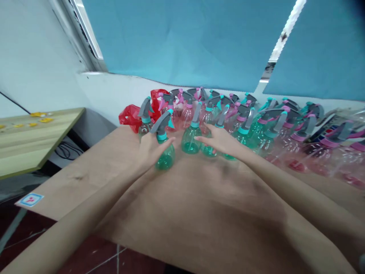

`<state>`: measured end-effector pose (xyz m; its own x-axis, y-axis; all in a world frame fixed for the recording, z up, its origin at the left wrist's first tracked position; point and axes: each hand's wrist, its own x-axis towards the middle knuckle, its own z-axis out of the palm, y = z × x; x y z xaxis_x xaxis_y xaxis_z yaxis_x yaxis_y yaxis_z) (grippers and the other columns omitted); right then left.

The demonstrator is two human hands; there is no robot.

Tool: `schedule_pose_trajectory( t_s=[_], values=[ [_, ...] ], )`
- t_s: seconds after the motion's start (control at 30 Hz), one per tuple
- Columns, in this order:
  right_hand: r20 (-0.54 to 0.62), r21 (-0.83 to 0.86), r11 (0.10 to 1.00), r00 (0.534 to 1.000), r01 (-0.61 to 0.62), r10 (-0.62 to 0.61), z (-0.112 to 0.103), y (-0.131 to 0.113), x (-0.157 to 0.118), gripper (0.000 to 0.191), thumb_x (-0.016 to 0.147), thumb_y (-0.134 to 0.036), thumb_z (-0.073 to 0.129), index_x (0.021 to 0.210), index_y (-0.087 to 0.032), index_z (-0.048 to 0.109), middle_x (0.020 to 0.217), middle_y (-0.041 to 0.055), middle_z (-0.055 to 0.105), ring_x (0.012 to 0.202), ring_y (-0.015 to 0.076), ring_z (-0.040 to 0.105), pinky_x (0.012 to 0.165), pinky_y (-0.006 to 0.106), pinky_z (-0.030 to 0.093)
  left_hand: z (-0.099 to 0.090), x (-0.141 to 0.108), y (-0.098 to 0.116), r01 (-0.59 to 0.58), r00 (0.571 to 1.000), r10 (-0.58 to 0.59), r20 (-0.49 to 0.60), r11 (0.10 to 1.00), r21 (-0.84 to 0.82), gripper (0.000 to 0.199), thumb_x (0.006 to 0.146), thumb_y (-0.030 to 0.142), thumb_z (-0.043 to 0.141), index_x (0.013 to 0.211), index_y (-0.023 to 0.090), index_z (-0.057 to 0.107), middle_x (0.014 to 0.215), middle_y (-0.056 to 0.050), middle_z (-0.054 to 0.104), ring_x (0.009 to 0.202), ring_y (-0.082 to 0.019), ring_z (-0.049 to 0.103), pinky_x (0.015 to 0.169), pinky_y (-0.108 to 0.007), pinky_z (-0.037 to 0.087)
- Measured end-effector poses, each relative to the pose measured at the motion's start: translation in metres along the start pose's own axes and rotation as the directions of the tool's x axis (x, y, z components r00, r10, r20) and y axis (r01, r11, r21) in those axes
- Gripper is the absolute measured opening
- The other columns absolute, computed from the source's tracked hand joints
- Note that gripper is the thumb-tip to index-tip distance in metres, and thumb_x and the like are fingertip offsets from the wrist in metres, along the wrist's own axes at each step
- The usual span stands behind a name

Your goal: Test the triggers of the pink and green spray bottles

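On the smooth brown counter (196, 201), the left hand (152, 150) overlaps a green spray bottle (165, 156), its grip unclear; the right hand (220, 140) spreads its fingers wide beside another green bottle (189, 141). Bottles are apparently being positioned; shifting one calls for gently cupping its rounded, glossy, see-through plastic.

A blue sheet (196, 42) hangs — black cables (66, 151) below a desk (42, 142).

A: so where's the cam at?

B: only one, on the person's head, looking forward and down across the tabletop (194, 205), spray bottles (191, 142) pretty near mid-view, blue sheet (185, 42) up top.
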<state>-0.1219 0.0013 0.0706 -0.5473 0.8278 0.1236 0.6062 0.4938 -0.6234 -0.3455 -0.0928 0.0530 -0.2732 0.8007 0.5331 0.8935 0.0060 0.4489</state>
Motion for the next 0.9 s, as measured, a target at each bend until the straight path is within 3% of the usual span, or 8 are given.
schedule_pose_trajectory(
  t_s=[0.13, 0.2, 0.3, 0.5, 0.9],
  values=[
    [0.05, 0.16, 0.985, 0.997, -0.061, 0.054, 0.011, 0.001, 0.019, 0.082, 0.082, -0.055, 0.061, 0.148, -0.017, 0.03, 0.099, 0.0147, 0.07, 0.064, 0.025, 0.071, 0.046, 0.034, 0.053, -0.003, 0.012, 0.011, -0.06, 0.997, 0.048, 0.068, 0.983, 0.176, 0.038, 0.084, 0.05, 0.062, 0.104, 0.017, 0.061, 0.085, -0.009, 0.069, 0.087, -0.029, 0.068, 0.077, -0.037, 0.053],
    [0.045, 0.183, 0.979, 0.996, -0.088, 0.081, 0.017, -0.001, 0.027, 0.085, 0.081, -0.053, 0.063, 0.148, -0.013, 0.028, 0.098, 0.0169, 0.07, 0.064, 0.0257, 0.07, 0.046, 0.035, 0.054, -0.002, 0.017, 0.015, -0.03, 0.997, 0.017, 0.069, 0.98, 0.197, 0.045, 0.084, 0.055, 0.061, 0.108, 0.017, 0.062, 0.086, -0.012, 0.069, 0.088, -0.033, 0.068, 0.074, -0.039, 0.053],
    [0.01, 0.204, 0.975, 0.996, -0.087, 0.087, 0.024, -0.006, 0.036, 0.077, 0.08, -0.051, 0.065, 0.139, -0.01, 0.037, 0.087, 0.0149, 0.07, 0.057, 0.0247, 0.068, 0.044, 0.036, 0.054, 0.005, 0.024, 0.018, -0.004, 0.998, -0.008, 0.056, 0.977, 0.215, 0.054, 0.083, 0.058, 0.059, 0.116, 0.016, 0.06, 0.09, -0.015, 0.07, 0.09, -0.038, 0.068, 0.073, -0.044, 0.053],
    [-0.008, 0.136, 0.985, 0.994, -0.108, 0.11, 0.025, -0.014, 0.043, 0.054, 0.082, -0.047, 0.065, 0.12, -0.013, 0.05, 0.065, 0.006, 0.065, 0.045, 0.0218, 0.063, 0.042, 0.037, 0.053, 0.02, 0.038, 0.015, 0.013, 1.0, -0.018, 0.025, 0.976, 0.217, 0.056, 0.084, 0.057, 0.058, 0.121, 0.015, 0.058, 0.095, -0.018, 0.07, 0.096, -0.039, 0.066, 0.077, -0.048, 0.053],
    [0.026, 0.057, 0.994, 0.995, -0.096, 0.095, 0.02, -0.017, 0.041, 0.06, 0.083, -0.049, 0.063, 0.124, -0.007, 0.047, 0.07, 0.0105, 0.066, 0.045, 0.0218, 0.062, 0.045, 0.039, 0.053, 0.036, 0.056, 0.007, -0.005, 1.0, 0.005, -0.001, 0.985, 0.173, 0.053, 0.084, 0.052, 0.061, 0.117, 0.012, 0.057, 0.109, -0.022, 0.066, 0.105, -0.041, 0.062, 0.085, -0.05, 0.052]
  ],
)
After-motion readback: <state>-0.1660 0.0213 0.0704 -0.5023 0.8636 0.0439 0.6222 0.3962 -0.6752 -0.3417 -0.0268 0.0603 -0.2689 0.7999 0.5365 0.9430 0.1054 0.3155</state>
